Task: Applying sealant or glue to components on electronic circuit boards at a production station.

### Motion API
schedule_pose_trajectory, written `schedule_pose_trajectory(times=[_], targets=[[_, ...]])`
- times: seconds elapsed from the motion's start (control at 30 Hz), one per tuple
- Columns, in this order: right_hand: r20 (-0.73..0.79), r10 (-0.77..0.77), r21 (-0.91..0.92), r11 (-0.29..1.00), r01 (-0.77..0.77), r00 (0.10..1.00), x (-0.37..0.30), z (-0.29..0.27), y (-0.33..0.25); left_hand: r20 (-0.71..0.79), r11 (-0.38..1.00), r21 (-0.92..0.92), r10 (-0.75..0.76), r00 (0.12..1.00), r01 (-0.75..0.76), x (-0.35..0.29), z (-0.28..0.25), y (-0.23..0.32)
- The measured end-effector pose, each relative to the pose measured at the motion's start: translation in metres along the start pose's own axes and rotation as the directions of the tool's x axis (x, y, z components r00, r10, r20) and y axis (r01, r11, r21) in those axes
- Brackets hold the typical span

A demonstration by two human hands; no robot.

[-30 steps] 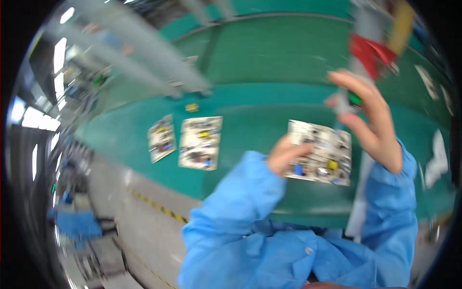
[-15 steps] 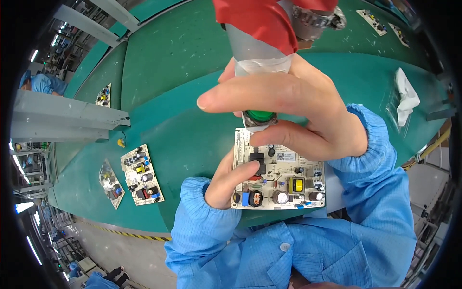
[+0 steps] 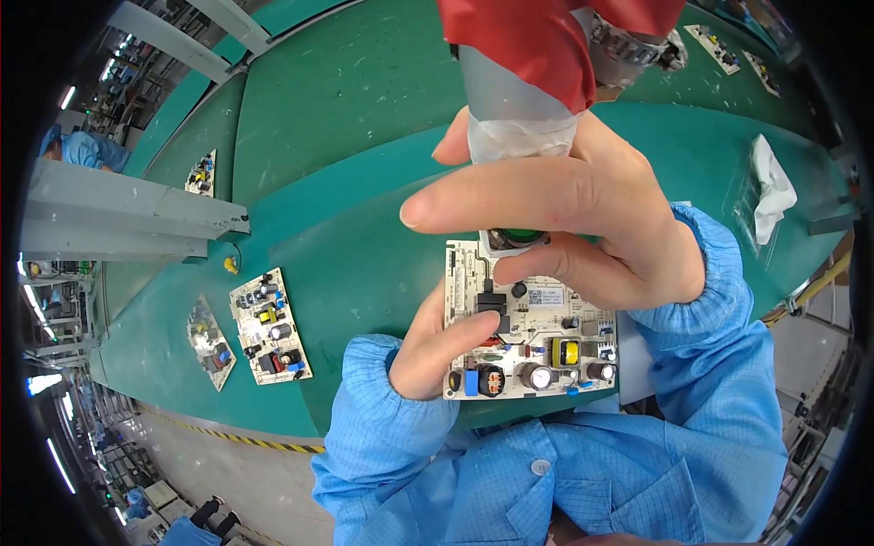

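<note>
My left hand (image 3: 445, 343) grips the left edge of a cream circuit board (image 3: 533, 329), thumb pressed on top by a black relay-like block (image 3: 492, 305). The board carries several capacitors, a yellow-and-black transformer (image 3: 566, 352) and a pale label with a square code. Above the board's upper part, my right hand (image 3: 574, 200) is closed round an upright tube-like tool (image 3: 521, 86). Red and whitish wrapping covers the tool, and a green part shows near its lower end. Whether its tip touches the board is hidden by my fingers.
Two more circuit boards, one populated (image 3: 270, 326) and one beside it (image 3: 210, 344), lie left on the green table (image 3: 355, 264). A grey metal beam (image 3: 127, 209) juts in there. White crumpled paper (image 3: 773, 182) lies right. Other boards (image 3: 713, 49) are at the far right.
My right hand and the tool have shifted slightly right and down across the board. The left hand keeps its hold, with the board nearly in place.
</note>
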State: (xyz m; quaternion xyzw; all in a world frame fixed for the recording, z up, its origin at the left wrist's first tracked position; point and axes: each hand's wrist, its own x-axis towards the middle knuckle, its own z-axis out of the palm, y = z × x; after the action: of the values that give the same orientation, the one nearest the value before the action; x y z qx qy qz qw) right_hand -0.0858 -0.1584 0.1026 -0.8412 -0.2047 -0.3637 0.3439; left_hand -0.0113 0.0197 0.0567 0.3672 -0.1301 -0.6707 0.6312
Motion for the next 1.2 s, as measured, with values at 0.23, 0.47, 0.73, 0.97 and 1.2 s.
schedule_pose_trajectory(times=[0.23,0.47,0.73,0.97,1.2], targets=[[0.006,0.002,-0.020,1.000,-0.002,1.000,-0.001,0.000,-0.001,-0.046,0.972,0.218,0.097,0.994,-0.084,0.000,-0.008,-0.009],[-0.005,0.032,0.027,0.999,-0.032,0.999,-0.002,0.004,-0.006,-0.054,0.955,0.279,0.122,0.991,-0.102,0.000,-0.009,-0.010],[0.000,-0.002,-0.004,1.000,0.002,1.000,-0.001,0.003,-0.006,-0.076,0.955,0.282,0.123,0.989,-0.097,-0.001,-0.013,-0.011],[0.045,-0.065,-0.093,0.993,0.069,0.997,0.001,-0.004,-0.004,-0.129,0.977,0.142,0.179,0.975,-0.161,0.010,-0.017,-0.018],[-0.032,0.085,0.032,0.996,-0.084,0.996,-0.004,0.011,-0.015,-0.030,0.955,0.116,0.277,0.961,-0.271,0.011,-0.018,-0.010]])
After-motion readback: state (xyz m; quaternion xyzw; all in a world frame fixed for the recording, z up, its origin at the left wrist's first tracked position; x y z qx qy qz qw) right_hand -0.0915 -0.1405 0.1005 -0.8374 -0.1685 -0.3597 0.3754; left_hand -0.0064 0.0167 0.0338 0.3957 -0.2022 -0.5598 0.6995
